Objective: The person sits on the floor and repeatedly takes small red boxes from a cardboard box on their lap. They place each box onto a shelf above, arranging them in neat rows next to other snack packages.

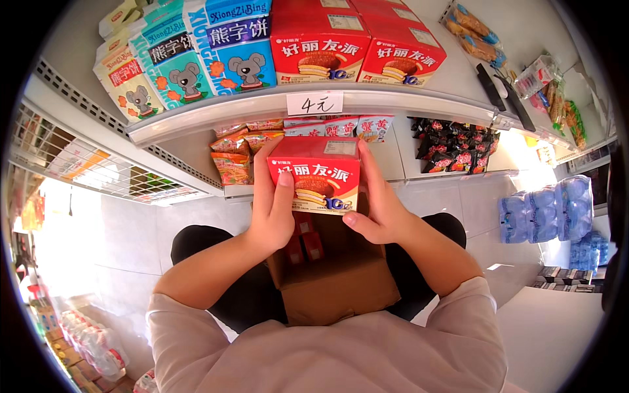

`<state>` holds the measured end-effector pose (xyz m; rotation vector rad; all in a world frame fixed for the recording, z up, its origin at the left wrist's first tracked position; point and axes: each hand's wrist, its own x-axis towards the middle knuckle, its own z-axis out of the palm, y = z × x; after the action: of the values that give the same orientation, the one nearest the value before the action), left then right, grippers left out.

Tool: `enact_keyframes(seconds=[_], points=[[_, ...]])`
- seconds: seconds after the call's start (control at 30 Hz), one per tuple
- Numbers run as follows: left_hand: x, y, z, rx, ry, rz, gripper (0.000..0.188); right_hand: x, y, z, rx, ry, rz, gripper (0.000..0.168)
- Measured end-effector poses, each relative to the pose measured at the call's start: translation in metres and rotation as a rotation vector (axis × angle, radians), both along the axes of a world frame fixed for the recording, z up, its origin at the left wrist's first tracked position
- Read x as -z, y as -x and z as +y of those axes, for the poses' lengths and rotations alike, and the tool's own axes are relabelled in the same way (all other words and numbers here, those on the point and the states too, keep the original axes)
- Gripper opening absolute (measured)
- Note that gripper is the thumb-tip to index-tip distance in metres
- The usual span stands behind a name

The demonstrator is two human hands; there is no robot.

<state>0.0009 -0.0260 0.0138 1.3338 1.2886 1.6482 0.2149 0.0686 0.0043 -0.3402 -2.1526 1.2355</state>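
Observation:
A red snack-pie box (314, 177) is gripped at its two sides, my left hand (274, 201) on one side with the thumb on its front, my right hand (378, 201) on the other with the thumb at its lower corner. Below it, between my knees, an open cardboard carton (339, 294) holds several red boxes (304, 245), partly in shadow. On the shelf above, more red pie boxes (317, 49) stand side by side, next to upright biscuit bags (241, 49) in blue, teal and cream.
The upper shelf's front rail (393, 98) carries a handwritten price tag (314, 103). Orange snack packets (231, 167) and black packets (457, 147) lie on the lower shelf. A wire rack (98, 157) is at left; shrink-wrapped water bottles (545, 211) stand on the floor at right.

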Motion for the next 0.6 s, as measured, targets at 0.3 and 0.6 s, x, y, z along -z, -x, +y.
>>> enact_keyframes(seconds=[0.3,0.6], points=[[-0.009,0.019,0.012,0.015,-0.503,0.606,0.075,-0.015,-0.007,0.014,0.227,-0.084,0.046,0.1],[-0.026,0.046,0.024,-0.247,-0.541,0.908,0.071,-0.112,0.001,0.028,0.379,-0.468,0.235,0.087]])
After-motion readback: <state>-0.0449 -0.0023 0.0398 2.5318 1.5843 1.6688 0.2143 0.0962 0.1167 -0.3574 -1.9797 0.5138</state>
